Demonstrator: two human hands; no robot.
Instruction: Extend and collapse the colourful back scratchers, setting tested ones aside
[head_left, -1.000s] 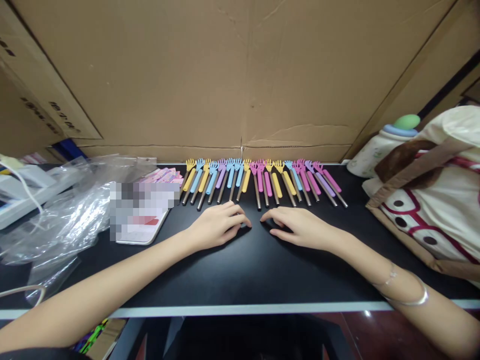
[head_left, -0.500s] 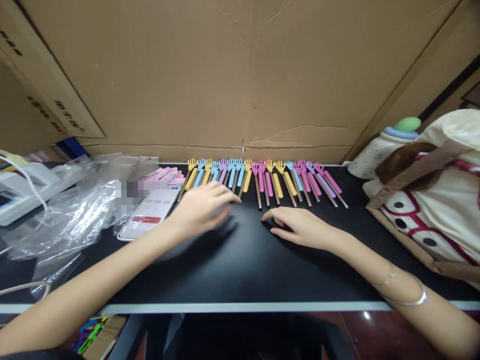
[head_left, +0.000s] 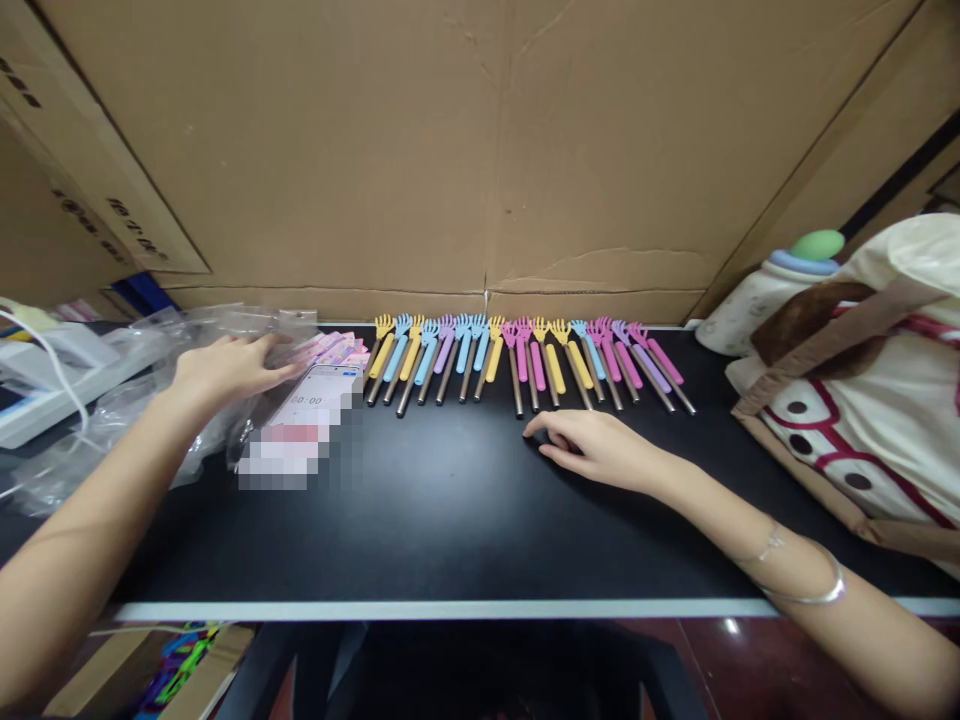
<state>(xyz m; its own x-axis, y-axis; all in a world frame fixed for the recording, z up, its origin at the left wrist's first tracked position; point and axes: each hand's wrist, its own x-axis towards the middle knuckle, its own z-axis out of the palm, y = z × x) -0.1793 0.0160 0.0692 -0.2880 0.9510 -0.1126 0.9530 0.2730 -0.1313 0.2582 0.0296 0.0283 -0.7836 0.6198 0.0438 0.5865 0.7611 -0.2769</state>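
Observation:
A row of several small hand-shaped scratchers (head_left: 517,360) in yellow, blue, purple and pink, with metal shafts, lies at the back of the black table (head_left: 450,520). My left hand (head_left: 229,368) reaches left over a pile of clear plastic bags (head_left: 150,400), fingers stretched out, beside a stack of pink cards (head_left: 330,349) and a phone (head_left: 307,420) showing a timer. My right hand (head_left: 592,448) rests flat on the table just in front of the pink scratchers, fingers slightly curled, holding nothing.
A cardboard wall (head_left: 480,150) closes the back. A cream bag with brown straps (head_left: 862,400) and a white bottle with a green cap (head_left: 765,295) stand at the right. White devices with a cable (head_left: 45,370) lie at the far left.
My left hand has swung from the table's middle to the left, past the phone, onto the plastic bags. My right hand has stayed in place.

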